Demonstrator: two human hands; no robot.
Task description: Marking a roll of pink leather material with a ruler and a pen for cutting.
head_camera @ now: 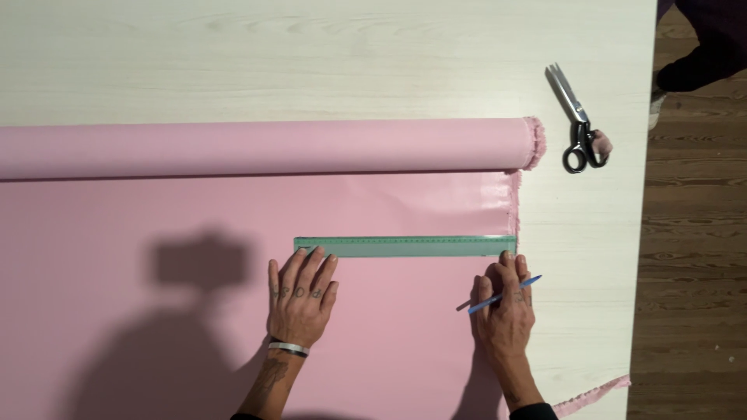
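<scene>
A pink fabric sheet (140, 233) lies unrolled over a pale wooden table, with the rest of it on a roll (257, 146) behind. A long green ruler (405, 246) lies across the fabric, its right end at the fabric's frayed edge. My left hand (301, 298) rests flat on the fabric, fingertips on the ruler's left end. My right hand (506, 303) holds a blue pen (502, 294) between its fingers while its fingertips press the ruler's right end.
Black-handled scissors (574, 117) lie on the bare table (311, 54) at the right, beyond the roll's end. The table's right edge runs near x 830, with dark wooden floor (692, 257) past it. A dark shape sits at the top right corner.
</scene>
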